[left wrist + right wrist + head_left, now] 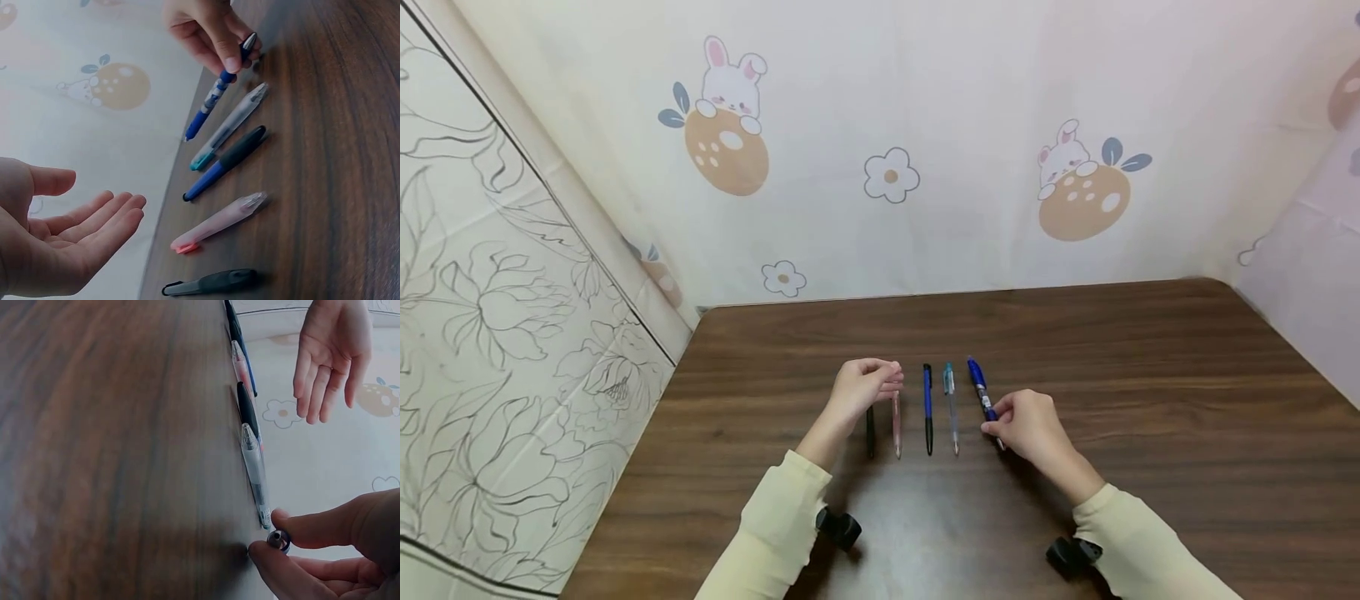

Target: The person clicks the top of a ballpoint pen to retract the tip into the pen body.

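Observation:
Between thumb and fingers my right hand (1028,425) pinches a blue patterned pen (214,97) near its tip end, at the right end of a row of pens. To its left lie a clear pen with a teal clip (952,408), a blue and black pen (928,410), a pink pen (897,429) and a dark pen (870,432). My left hand (867,387) hovers over the last two, partly hiding them in the head view. Its fingers are extended and hold nothing, as the left wrist view shows.
The pens lie on a brown wooden table (737,375). Behind it hangs a pale curtain (970,100) printed with rabbits and flowers. At the left stands a white panel (497,350) with line-drawn flowers. A small black camera (838,528) is worn at each wrist.

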Available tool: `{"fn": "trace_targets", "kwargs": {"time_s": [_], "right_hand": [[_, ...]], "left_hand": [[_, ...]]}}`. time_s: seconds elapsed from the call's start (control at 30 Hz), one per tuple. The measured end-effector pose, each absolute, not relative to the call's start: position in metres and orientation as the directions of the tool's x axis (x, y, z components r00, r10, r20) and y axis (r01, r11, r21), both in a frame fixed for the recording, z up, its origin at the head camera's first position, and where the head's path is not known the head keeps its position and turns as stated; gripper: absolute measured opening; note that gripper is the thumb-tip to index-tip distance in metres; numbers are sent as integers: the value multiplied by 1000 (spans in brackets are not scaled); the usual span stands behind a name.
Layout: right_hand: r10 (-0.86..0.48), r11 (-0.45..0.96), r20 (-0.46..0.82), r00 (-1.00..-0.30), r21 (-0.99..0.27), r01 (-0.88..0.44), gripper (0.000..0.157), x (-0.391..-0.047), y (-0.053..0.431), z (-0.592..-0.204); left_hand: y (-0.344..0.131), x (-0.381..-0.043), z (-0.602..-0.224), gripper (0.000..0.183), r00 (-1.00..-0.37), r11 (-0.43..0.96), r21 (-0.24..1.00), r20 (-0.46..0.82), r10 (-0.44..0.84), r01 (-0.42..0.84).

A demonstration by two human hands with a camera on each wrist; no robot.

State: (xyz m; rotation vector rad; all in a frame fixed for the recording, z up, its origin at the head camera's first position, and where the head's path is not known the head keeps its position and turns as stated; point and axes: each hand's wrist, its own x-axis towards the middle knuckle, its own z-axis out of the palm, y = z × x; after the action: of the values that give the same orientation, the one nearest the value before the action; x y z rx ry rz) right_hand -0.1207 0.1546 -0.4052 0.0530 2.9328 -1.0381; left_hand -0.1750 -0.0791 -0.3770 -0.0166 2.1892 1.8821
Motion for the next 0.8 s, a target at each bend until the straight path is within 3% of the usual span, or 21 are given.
{"fn": "trace_targets", "kwargs": {"time_s": [0.57, 0.8], "right_hand": [[48, 894, -61, -997, -443, 70, 25, -129, 145, -411], [61, 888, -67, -996, -452, 84, 26, -133, 146, -415]], "left_hand": [[-108, -178, -371, 31, -979, 203, 967, -177, 96, -155], [-135, -176, -377, 33, -982, 234, 958, -184, 51, -167]]}}
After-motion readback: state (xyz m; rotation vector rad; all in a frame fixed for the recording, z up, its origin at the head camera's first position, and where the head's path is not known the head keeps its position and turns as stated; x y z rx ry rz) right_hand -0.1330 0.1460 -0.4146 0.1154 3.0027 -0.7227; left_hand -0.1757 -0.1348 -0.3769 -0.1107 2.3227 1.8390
